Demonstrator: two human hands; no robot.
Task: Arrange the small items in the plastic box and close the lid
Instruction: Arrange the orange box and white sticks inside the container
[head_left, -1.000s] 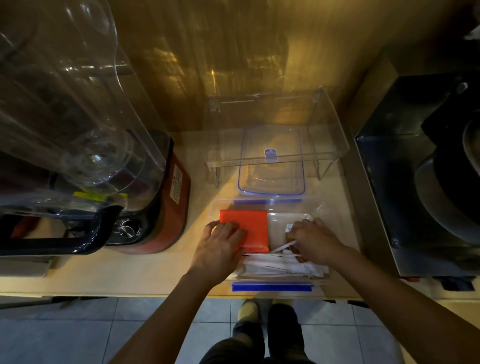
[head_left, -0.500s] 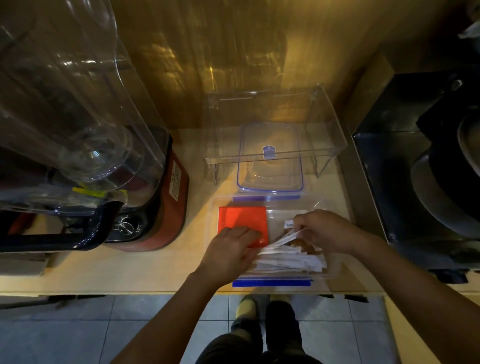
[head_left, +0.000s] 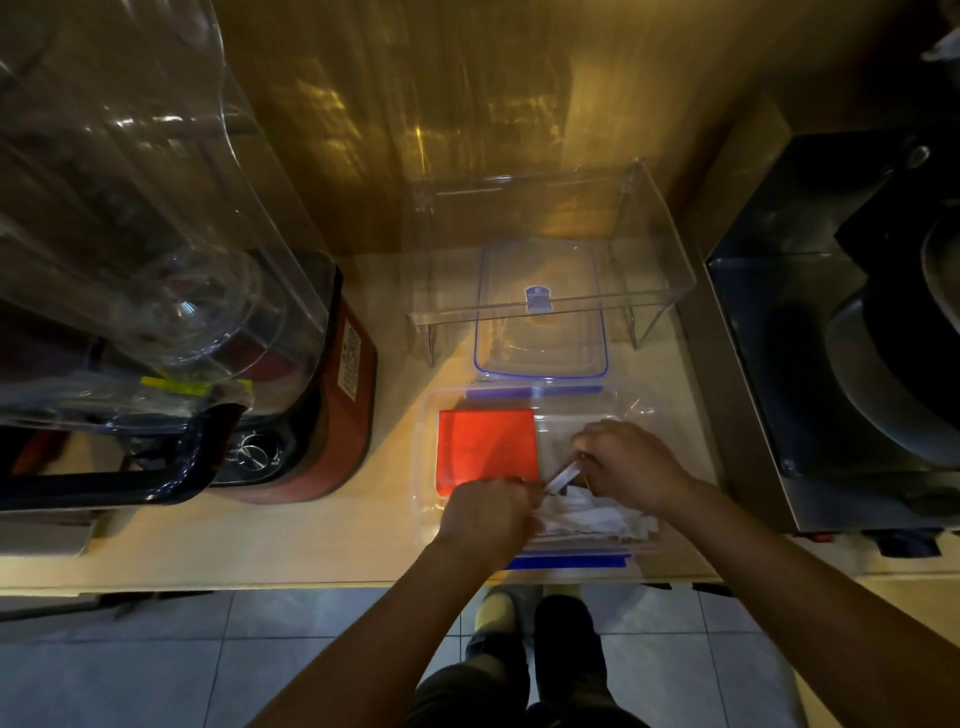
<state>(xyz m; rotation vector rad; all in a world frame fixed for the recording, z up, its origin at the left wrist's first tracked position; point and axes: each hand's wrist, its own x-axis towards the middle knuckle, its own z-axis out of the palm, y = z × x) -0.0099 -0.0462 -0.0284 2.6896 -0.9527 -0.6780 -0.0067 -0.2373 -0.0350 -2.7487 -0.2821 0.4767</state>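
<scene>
A clear plastic box (head_left: 429, 415) with blue clips stands open at the counter's front edge. A flat red packet (head_left: 485, 447) lies in its left half. Several white paper sachets (head_left: 602, 519) are piled in its near right part. My left hand (head_left: 485, 519) is inside the box at the near edge of the red packet, fingers closed on the left end of the sachets. My right hand (head_left: 631, 465) pinches one white sachet (head_left: 563, 477) above the pile. The box's clear lid (head_left: 540, 317), blue-rimmed, lies flat just behind the box.
A clear acrylic stand (head_left: 660, 249) straddles the lid at the back. A red blender base (head_left: 322, 415) with a big clear jug (head_left: 130, 218) fills the left. A dark metal appliance (head_left: 831, 332) stands at the right. The counter edge (head_left: 311, 584) runs below the box.
My left hand slid off the red packet toward me and onto the sachet pile. My right hand lifted one sachet slightly and moved back over the box's middle.
</scene>
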